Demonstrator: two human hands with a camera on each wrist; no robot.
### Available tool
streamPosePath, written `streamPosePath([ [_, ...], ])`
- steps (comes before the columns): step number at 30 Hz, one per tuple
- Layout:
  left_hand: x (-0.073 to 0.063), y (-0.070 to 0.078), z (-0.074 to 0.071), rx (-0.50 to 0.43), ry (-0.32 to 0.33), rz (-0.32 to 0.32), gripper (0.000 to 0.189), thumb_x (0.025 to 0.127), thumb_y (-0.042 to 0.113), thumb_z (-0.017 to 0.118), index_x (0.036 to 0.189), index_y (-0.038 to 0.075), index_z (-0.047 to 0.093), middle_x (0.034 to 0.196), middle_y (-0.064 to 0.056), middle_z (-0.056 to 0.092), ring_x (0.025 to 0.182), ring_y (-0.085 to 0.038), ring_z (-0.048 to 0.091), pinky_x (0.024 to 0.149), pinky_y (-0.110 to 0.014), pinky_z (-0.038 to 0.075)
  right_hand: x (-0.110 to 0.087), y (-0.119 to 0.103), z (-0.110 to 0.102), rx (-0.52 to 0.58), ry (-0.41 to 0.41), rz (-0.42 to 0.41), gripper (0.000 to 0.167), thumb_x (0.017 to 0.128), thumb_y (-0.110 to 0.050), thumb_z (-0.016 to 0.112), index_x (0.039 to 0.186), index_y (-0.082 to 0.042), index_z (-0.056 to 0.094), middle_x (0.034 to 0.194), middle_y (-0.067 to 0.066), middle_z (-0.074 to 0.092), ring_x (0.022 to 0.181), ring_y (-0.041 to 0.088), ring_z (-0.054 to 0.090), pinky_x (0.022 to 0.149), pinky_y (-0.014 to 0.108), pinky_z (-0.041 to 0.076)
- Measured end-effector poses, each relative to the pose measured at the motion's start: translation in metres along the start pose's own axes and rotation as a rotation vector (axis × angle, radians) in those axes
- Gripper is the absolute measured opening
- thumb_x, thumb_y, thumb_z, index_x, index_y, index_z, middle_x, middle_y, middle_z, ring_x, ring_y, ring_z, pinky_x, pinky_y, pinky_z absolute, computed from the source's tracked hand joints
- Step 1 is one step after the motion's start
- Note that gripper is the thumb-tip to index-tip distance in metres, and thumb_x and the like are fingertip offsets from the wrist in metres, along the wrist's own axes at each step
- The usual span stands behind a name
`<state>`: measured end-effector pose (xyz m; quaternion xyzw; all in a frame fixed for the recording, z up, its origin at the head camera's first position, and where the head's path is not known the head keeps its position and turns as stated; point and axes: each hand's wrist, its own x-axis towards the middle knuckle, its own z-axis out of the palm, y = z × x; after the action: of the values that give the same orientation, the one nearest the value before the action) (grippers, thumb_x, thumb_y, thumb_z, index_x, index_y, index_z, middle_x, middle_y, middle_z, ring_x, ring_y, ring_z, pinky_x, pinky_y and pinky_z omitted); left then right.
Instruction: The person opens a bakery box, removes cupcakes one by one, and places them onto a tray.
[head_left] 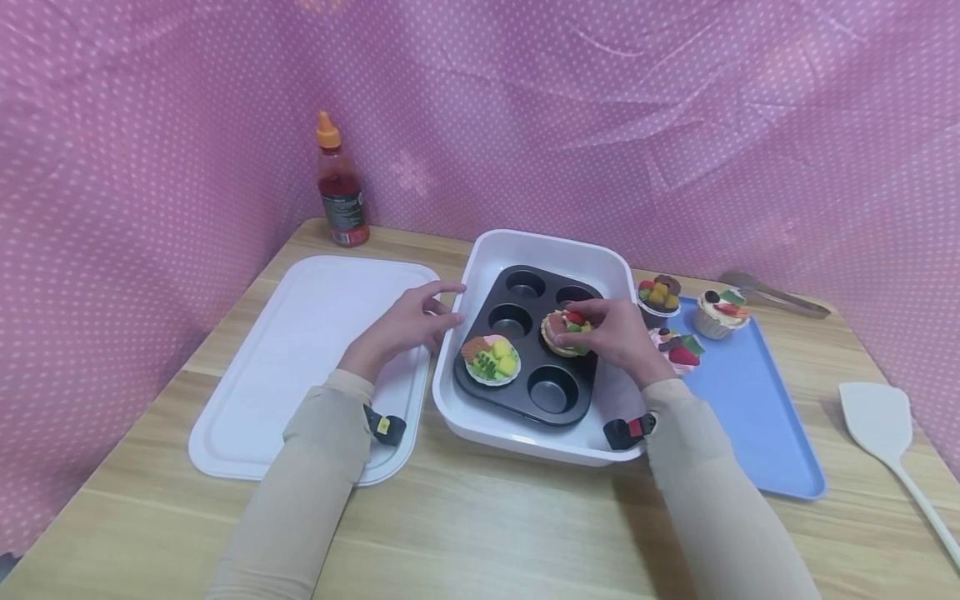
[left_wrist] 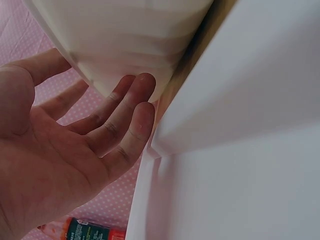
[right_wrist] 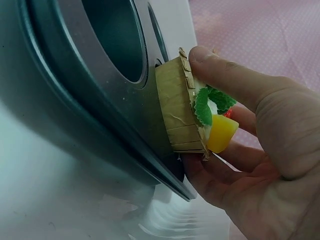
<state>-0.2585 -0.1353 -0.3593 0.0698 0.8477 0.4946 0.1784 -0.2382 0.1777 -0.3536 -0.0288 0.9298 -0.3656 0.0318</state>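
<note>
My right hand [head_left: 618,333] grips a fruit-topped cupcake [head_left: 558,335] by its sides, at the middle right cup of a dark muffin tin [head_left: 529,354]. In the right wrist view, the cupcake's paper wrapper [right_wrist: 175,107] shows, with green leaves and a yellow fruit piece on top. Another cupcake [head_left: 491,361], with yellow and green topping, sits at the tin's near left cup. The tin lies in a deep white basin [head_left: 501,440]. At the basin's left rim is my left hand [head_left: 401,325], fingers loosely bent; whether they touch the wall I cannot tell.
A white tray [head_left: 300,358] lies left of the basin, with a sauce bottle [head_left: 343,200] behind it. On the right, several cupcakes, one with a pale wrapper [head_left: 720,317], stand around a blue tray [head_left: 757,425]. Beyond lie tongs [head_left: 780,296] and a white spatula [head_left: 881,421].
</note>
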Motion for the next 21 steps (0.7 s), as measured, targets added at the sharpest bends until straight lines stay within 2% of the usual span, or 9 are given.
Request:
streamPosePath([
  [21,0.0007,-0.0007,-0.0005,-0.008,-0.009,0.011,0.055,0.099,0.025,0.065,0.15,0.031,0.046,0.126,-0.014,0.062,0.102,-0.028,0.067,0.079,-0.035,0.06,-0.0021,-0.0007,0.0008,0.008,0.027,-0.006,0.066,0.078,-0.043,0.086,0.131,-0.009,0.068,0.13,0.015,0.067,0.119,0.034,0.061,0.102,0.049,0.053],
])
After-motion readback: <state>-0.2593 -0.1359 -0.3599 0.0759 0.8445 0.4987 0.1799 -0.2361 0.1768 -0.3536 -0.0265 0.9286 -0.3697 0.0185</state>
